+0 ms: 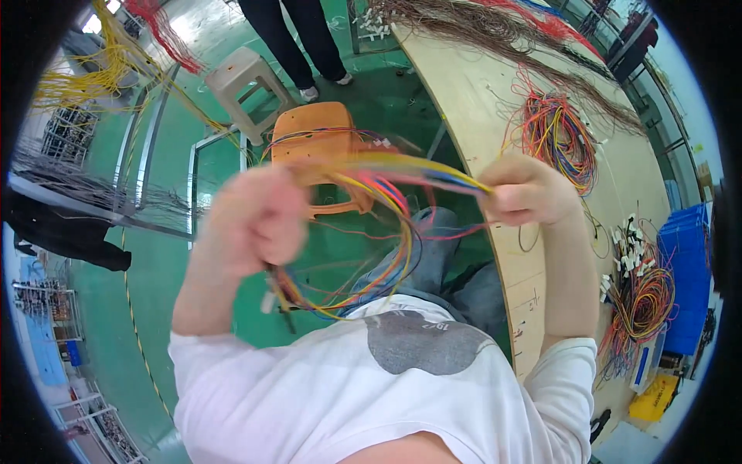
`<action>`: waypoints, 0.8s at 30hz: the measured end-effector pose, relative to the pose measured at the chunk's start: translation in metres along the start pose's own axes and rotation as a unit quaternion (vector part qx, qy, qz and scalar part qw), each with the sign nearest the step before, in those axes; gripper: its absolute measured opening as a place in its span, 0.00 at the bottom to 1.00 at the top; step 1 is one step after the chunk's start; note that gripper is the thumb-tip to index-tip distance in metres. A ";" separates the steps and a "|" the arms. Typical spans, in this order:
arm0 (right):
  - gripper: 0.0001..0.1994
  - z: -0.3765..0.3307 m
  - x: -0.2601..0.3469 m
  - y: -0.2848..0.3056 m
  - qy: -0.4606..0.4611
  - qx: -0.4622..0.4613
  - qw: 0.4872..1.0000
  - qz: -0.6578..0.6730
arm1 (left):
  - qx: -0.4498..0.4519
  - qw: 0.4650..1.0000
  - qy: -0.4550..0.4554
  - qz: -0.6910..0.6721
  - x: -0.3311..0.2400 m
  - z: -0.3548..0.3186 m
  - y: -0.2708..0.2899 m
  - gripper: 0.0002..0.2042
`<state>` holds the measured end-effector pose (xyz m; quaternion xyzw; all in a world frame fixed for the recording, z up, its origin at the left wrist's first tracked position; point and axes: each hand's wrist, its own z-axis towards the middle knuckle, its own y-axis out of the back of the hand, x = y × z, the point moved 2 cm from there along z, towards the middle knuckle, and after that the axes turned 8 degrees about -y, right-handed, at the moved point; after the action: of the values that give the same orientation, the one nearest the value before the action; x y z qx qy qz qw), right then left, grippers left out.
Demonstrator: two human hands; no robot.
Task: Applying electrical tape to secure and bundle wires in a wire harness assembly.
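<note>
A multicolour wire bundle (444,176) is held above the person's lap, just left of the worktable (461,97), in yellow, blue, red and dark strands. The left hand (263,220), blurred, is closed around the bundle's left part; the right hand (533,189) pinches its other end between thumb and fingers. The long axis of the upper stretch runs crosswise from hand to hand, dipping slightly at the right; a loop sags below toward the white T-shirt (309,410), and a loose tail with a pale connector (268,301) hangs under the left hand.

On the worktable lie a wire coil (556,143) and, farther right, a connector-ended harness (645,301). Beside that harness stand a blue bin (686,271) and a clear box (645,359), contents indistinct. The worktable's near edge curves down past the right forearm. Leftward, green floor (166,309) opens out; ahead stand an orange stool (313,127) and a white stool (239,73).
</note>
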<state>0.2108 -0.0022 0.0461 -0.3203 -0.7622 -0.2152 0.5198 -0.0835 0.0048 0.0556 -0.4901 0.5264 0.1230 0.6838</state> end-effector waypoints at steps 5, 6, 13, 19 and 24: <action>0.15 -0.027 -0.053 0.023 -0.077 -0.005 0.992 0.102 | -0.097 0.991 0.017 -0.090 -0.010 -0.011 0.067 0.12; 0.15 -0.019 -0.057 0.021 -0.003 -0.016 0.997 0.077 | -0.120 0.986 0.006 -0.115 -0.009 -0.007 0.074 0.12; 0.10 0.011 -0.050 0.008 -0.065 -0.143 0.984 0.082 | -0.124 0.979 -0.056 -0.149 -0.028 -0.008 0.109 0.10; 0.10 0.000 -0.046 0.016 -0.090 -0.102 0.990 0.033 | -0.144 0.956 -0.136 -0.215 -0.063 -0.027 0.130 0.10; 0.09 -0.033 -0.100 0.043 -0.145 -0.297 0.942 0.054 | -0.268 0.926 -0.219 -0.149 -0.068 -0.045 0.185 0.10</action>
<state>0.2882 -0.0206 -0.0352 -0.5288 -0.7123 -0.3544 0.2956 -0.2654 0.0831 0.0147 -0.6889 0.2320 0.2605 0.6353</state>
